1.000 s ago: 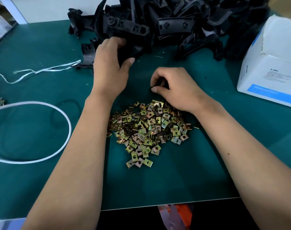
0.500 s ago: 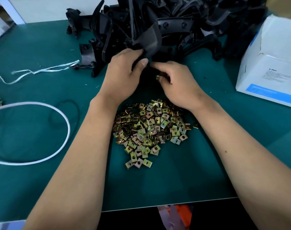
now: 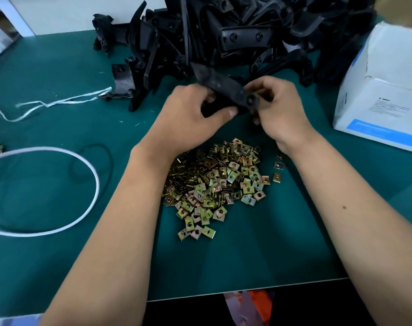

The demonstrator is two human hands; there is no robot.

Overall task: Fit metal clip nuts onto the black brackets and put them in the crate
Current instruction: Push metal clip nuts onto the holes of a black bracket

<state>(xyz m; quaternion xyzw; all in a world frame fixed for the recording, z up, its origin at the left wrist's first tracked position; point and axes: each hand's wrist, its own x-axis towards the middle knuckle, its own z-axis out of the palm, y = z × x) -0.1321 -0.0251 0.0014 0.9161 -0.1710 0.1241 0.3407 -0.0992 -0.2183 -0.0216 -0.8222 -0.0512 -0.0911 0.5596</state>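
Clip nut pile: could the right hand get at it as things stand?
Probably yes: the clip nut pile lies uncovered just below the right hand, though that hand now grips the black bracket, shared with the left hand.

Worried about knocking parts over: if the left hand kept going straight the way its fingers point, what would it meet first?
Probably the black bracket that the left hand already grips; past it, the right hand at the bracket's other end, though depth is unclear.

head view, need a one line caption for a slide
Both hands, left and right, hold a black bracket above a pile of clip nuts on the green mat.
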